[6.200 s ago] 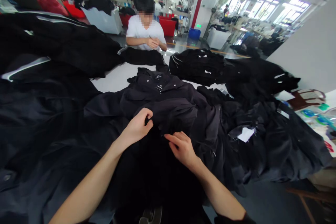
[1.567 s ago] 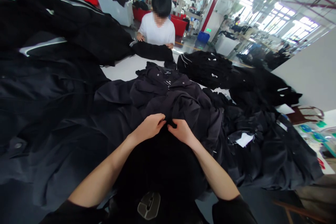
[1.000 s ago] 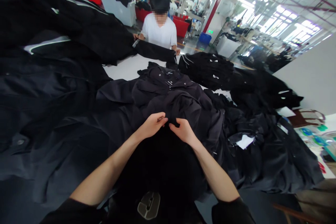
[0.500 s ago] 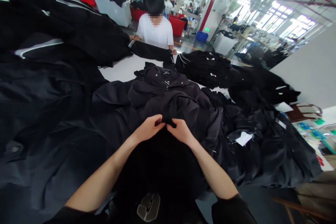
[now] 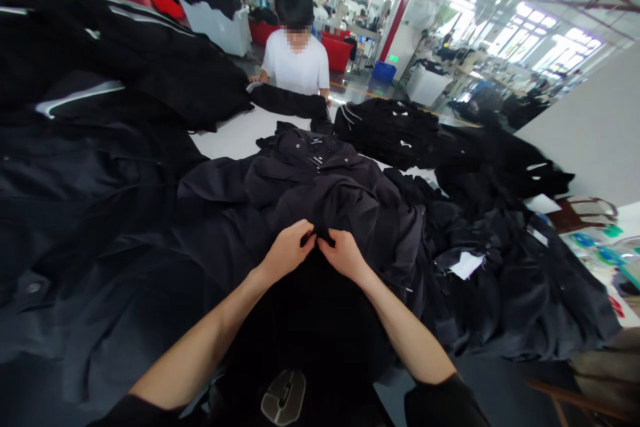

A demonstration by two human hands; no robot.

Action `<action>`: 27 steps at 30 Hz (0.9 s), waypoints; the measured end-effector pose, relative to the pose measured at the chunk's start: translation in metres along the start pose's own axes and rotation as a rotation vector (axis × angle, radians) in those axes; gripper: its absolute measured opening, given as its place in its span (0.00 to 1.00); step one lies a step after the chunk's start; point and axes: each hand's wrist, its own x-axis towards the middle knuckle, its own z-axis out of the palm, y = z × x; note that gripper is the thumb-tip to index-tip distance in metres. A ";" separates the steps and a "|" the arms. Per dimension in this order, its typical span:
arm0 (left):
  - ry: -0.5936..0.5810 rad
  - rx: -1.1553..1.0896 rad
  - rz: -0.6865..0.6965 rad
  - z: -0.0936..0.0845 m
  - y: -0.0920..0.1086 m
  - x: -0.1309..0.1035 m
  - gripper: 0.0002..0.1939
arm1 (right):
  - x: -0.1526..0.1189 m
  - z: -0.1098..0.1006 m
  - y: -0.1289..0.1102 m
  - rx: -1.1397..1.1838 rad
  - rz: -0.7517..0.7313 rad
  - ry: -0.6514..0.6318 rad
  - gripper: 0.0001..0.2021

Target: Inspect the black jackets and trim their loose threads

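A dark jacket (image 5: pixel 360 207) lies spread in front of me, its collar with a small printed label facing away from me. At its near edge my left hand (image 5: pixel 289 245) pinches the cloth between thumb and fingers. Close beside it, almost touching, my right hand (image 5: pixel 344 252) pinches the same edge. The fingertips of both hands are partly hidden by the dark fabric. Two light snap buttons show near the collar.
Dark garments (image 5: pixel 75 213) are heaped at the left, and more garments (image 5: pixel 505 280) with a white tag (image 5: pixel 466 265) at the right. Across the white table (image 5: pixel 230 137) a person in a white shirt (image 5: pixel 295 63) handles a black piece of cloth (image 5: pixel 287 101). Bins stand behind.
My hands stay at the jacket's edge, with the left fingers shifted slightly. Across the table, the person's black cloth has dropped a little lower.
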 end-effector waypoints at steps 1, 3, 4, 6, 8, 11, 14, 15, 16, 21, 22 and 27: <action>0.000 0.008 0.010 0.001 -0.001 -0.001 0.08 | 0.000 0.000 0.000 -0.010 0.004 -0.002 0.11; 0.007 0.021 0.026 0.001 -0.003 -0.001 0.06 | 0.000 0.000 -0.001 -0.032 0.006 -0.005 0.11; 0.011 0.027 0.031 0.001 -0.004 -0.002 0.06 | 0.000 0.001 -0.001 -0.044 0.003 -0.006 0.11; 0.009 0.045 0.035 0.000 -0.006 -0.002 0.06 | 0.000 0.001 -0.001 -0.071 -0.008 -0.007 0.11; -0.003 0.068 0.039 -0.001 -0.007 -0.003 0.06 | 0.001 0.002 -0.001 -0.108 -0.013 -0.009 0.11; -0.020 0.089 0.041 -0.004 -0.008 -0.003 0.06 | 0.002 0.002 -0.001 -0.177 -0.006 -0.015 0.13; -0.046 0.086 0.039 -0.007 -0.008 -0.002 0.06 | 0.002 0.002 -0.001 -0.208 0.002 -0.013 0.13; -0.055 0.081 0.041 -0.008 -0.007 -0.002 0.06 | 0.002 0.003 -0.002 -0.195 0.002 -0.014 0.13; -0.062 0.077 0.043 -0.009 -0.007 -0.002 0.06 | 0.002 0.003 -0.002 -0.174 0.002 -0.017 0.13; -0.058 0.086 0.072 -0.006 -0.007 -0.002 0.06 | 0.002 0.004 -0.003 -0.124 0.019 -0.008 0.12; -0.048 0.093 0.074 -0.004 -0.007 -0.002 0.06 | 0.002 0.005 -0.003 -0.132 0.028 -0.001 0.12; 0.052 0.092 0.043 0.007 -0.007 -0.006 0.05 | 0.003 0.007 -0.006 -0.177 0.067 0.051 0.11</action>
